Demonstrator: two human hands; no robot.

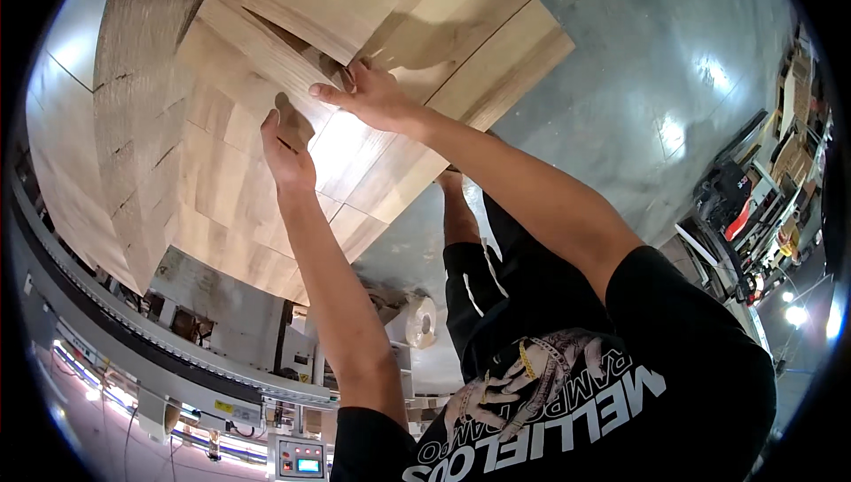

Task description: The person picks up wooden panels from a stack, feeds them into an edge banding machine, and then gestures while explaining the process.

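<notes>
Glossy grey floor (620,83) off right. Angled wood plank (275,47) looks stiff, lightish; grab its edges. Left hand (291,156) loosely spread; right hand (377,101) thumb-out, can't tell if gripping.

black short-sleeved T-shirt (700,367), hands-and-yellow-chain print (532,371) on T-shirt front, white block letters (612,415) across T-shirt, black shorts (541,282) below T-shirt, white cords (495,271)
</notes>
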